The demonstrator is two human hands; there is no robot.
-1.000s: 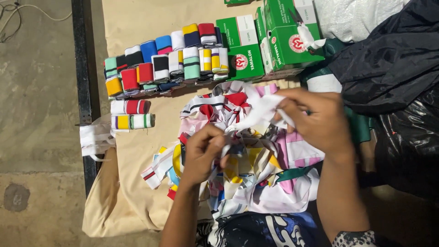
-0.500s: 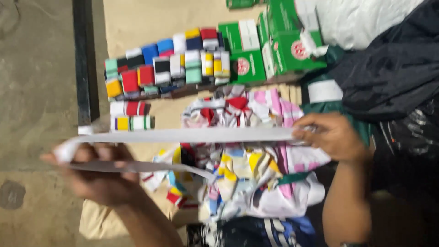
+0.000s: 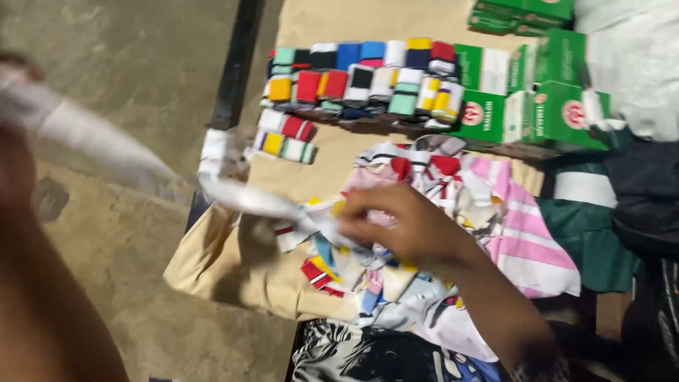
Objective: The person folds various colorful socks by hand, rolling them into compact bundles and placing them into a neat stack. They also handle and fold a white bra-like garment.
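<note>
Since the earlier frame, the left hand point(image 3: 18, 106) has gone far up to the left, stretching the white fabric strip point(image 3: 106, 145) out; it is too blurred to tell its grip. Right hand point(image 3: 407, 226) is closed, pinching the strip's other end over the pile of coloured fabric scraps point(image 3: 495, 233) on the tan cloth point(image 3: 233, 262). Beyond lie rows of small coloured rolls point(image 3: 361, 74), too many to count surely. Green rectangular boxes point(image 3: 559, 106) with red round labels stand right of them; at least four show.
</note>
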